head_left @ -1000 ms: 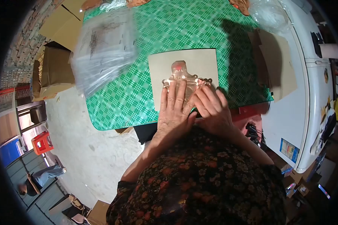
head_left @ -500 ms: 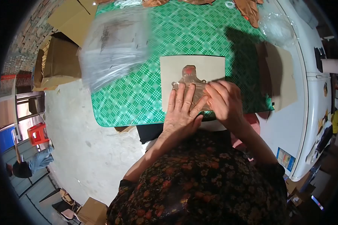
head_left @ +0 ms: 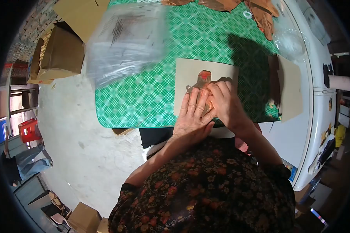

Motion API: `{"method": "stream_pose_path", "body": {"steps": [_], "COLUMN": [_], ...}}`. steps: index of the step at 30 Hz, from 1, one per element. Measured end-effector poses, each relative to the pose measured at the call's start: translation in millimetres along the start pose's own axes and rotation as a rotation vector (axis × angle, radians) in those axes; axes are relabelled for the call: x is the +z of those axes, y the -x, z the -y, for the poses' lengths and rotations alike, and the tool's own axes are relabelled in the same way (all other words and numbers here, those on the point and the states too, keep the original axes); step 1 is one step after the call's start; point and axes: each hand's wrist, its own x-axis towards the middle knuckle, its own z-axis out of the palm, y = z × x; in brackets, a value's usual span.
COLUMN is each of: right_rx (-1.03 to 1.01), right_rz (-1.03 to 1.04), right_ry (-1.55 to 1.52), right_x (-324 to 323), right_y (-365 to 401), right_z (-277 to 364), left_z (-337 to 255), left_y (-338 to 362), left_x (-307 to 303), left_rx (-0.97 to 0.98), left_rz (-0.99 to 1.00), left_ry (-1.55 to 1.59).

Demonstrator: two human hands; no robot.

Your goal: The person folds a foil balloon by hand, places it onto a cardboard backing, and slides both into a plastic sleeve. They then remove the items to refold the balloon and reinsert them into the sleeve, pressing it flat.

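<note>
A flat, shiny, translucent brownish piece [head_left: 203, 81] with a narrow top and a red patch lies on a beige board [head_left: 184, 72] near the table's front edge. My left hand [head_left: 192, 116] rests flat over its lower left part, fingers stretched out. At the right side of the piece, my right hand [head_left: 228, 106] has its fingers bent and closed on the piece's edge. Both hands hide most of its lower part. What exactly the right fingertips pinch is partly covered.
A green checked cloth covers the table [head_left: 136, 105]. Clear plastic bags [head_left: 124, 42] are stacked at its left, brown pieces [head_left: 260, 15] lie along the back. Another board [head_left: 291, 89] lies right, beside a white fridge [head_left: 322, 116]. A cardboard box [head_left: 62, 54] stands left; a person [head_left: 27, 163] is beyond.
My right hand has shifted up and inward over the piece, covering more of its right shoulder. My left hand stays flat on it. The view has turned slightly.
</note>
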Motion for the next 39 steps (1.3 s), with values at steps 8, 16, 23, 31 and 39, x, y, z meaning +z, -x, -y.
{"method": "stream_pose_path", "body": {"steps": [8,16,23,31,39], "right_rx": [0.008,-0.087,-0.005,-0.03,0.198], "right_rz": [-0.048,-0.011,0.01,-0.042,0.065], "right_ry": [0.006,0.041,-0.034,0.026,0.227], "right_x": [-3,2,0,-1,0], "right_y": [-7,1,-2,-11,10], "right_z": [-2,-12,-10,-5,-2], "left_z": [-1,-2,-3,-2,-3], "left_y": [-1,0,-1,1,0], "left_x": [2,0,-6,1,-2], "left_rx": [0.016,0.023,0.02,0.02,0.009], "left_rz": [-0.106,-0.133,-0.118,-0.116,-0.102], "left_ry": [0.004,0.02,0.029,0.022,0.022]}}
